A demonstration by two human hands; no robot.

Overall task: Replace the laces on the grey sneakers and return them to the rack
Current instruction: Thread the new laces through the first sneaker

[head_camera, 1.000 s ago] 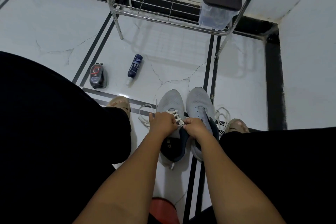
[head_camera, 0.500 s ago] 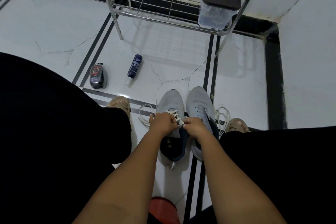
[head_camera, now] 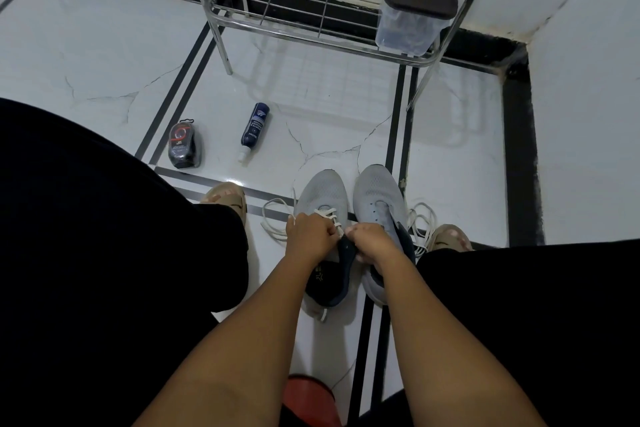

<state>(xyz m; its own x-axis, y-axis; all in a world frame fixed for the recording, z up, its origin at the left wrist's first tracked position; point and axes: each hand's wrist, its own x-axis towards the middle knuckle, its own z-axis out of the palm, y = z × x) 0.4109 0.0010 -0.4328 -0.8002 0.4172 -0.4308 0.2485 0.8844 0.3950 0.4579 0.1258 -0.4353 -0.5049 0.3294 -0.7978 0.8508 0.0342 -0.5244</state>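
Note:
Two grey sneakers stand side by side on the white floor, toes pointing away from me. The left sneaker (head_camera: 323,192) carries a white lace (head_camera: 329,213) through its front eyelets. My left hand (head_camera: 310,236) pinches that lace over the shoe's left side. My right hand (head_camera: 372,241) pinches the lace at the shoe's right side, by the dark tongue. The right sneaker (head_camera: 375,194) shows bare eyelets and no lace. A loose white lace (head_camera: 273,218) trails left of the shoes, and another lace (head_camera: 420,222) lies bunched to the right. The metal rack (head_camera: 311,35) stands beyond.
A dark polish container (head_camera: 184,146) and a blue bottle (head_camera: 254,130) lie on the floor to the left. A lidded plastic box (head_camera: 412,21) sits on the rack's low shelf. My sandalled feet (head_camera: 227,198) and black-clad legs flank the shoes. A red object (head_camera: 308,399) is near me.
Both hands stay at the left sneaker's lacing with only slight finger movement. The shoes have not shifted.

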